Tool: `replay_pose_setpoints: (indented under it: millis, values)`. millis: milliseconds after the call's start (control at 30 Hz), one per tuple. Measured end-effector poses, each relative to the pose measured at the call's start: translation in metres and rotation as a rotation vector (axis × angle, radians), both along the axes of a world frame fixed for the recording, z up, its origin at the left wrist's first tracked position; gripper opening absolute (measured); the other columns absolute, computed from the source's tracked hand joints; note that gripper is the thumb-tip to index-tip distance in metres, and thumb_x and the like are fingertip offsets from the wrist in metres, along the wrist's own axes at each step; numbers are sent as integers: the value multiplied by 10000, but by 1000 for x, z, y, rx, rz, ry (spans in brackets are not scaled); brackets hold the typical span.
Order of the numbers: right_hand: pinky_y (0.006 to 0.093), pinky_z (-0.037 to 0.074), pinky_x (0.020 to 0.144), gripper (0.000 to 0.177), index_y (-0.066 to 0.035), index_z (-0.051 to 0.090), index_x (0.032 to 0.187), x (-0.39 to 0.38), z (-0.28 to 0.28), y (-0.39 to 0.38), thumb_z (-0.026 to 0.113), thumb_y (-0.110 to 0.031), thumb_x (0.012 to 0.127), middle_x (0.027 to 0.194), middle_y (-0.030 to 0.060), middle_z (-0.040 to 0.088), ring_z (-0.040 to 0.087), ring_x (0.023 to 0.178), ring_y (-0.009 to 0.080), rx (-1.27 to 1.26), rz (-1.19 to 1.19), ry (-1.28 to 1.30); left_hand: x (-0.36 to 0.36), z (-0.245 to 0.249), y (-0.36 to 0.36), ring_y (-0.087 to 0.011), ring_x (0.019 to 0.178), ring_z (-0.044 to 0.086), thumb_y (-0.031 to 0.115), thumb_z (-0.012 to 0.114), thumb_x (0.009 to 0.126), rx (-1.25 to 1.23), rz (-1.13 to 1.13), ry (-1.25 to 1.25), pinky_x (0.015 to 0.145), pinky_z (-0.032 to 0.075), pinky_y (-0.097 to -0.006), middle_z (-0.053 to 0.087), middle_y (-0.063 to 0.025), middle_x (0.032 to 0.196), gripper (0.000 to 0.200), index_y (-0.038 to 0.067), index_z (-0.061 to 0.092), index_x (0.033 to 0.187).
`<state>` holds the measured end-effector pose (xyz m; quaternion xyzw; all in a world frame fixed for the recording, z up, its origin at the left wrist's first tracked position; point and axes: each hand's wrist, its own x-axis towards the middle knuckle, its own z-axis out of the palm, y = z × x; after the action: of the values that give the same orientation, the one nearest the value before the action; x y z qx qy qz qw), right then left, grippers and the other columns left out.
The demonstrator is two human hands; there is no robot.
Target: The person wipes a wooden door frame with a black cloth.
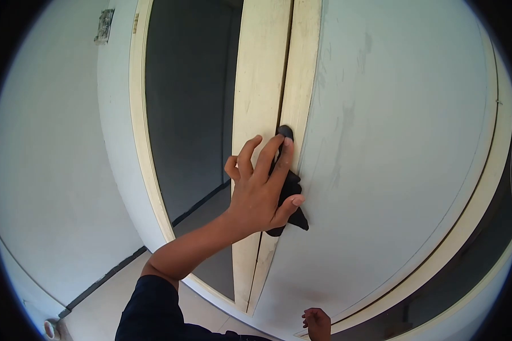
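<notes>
My left hand (259,187) reaches up to the cream frame strip (301,68), fingers extended and pressing a black cloth (293,213) against it. The cloth bunches under the palm and thumb, and a bit of it shows past the fingertips. It lies over the narrow dark seam between two cream strips. Low in the view, my right hand (317,325) hangs in front of the pale panel (392,142), its fingers loosely curled with nothing visible in them.
A dark, glossy panel (190,102) in a cream frame stands left of the seam. Grey smudges mark the pale panel. Further left are a white wall (51,148) with a dark skirting strip (105,275), a metal plate (103,26) and a light tiled floor (108,307).
</notes>
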<state>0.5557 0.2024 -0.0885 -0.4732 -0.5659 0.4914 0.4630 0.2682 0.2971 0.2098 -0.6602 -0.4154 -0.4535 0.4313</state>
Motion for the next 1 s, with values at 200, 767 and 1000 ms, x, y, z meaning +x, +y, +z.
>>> replay_pose_setpoints:
  millis: [200, 767, 1000]
  values:
    - [283, 527, 670, 215, -38, 643, 1130, -18, -8, 12, 562, -159, 972, 926, 67, 678, 603, 746, 128, -15, 51, 14, -8, 120, 32, -436, 1323, 290, 532, 384, 989, 329, 65, 74, 943, 217, -580, 465, -209, 1385, 704, -68, 533, 1325]
    - [295, 521, 674, 207, -52, 650, 1098, -29, -44, 37, 553, -186, 975, 905, 50, 670, 602, 759, 136, -164, 79, -18, -18, 35, 6, -432, 1449, 178, 585, 325, 980, 7, 161, 145, 1018, 139, -575, 373, -190, 1542, 792, -36, 396, 1465]
    - [275, 512, 669, 209, -59, 648, 1097, -41, -41, 39, 543, -193, 975, 901, 35, 658, 595, 760, 131, -141, 108, -28, -9, 182, 39, -450, 1408, 265, 496, 373, 1005, 426, 131, 79, 1037, 163, -640, 482, -207, 1449, 673, -50, 494, 1379]
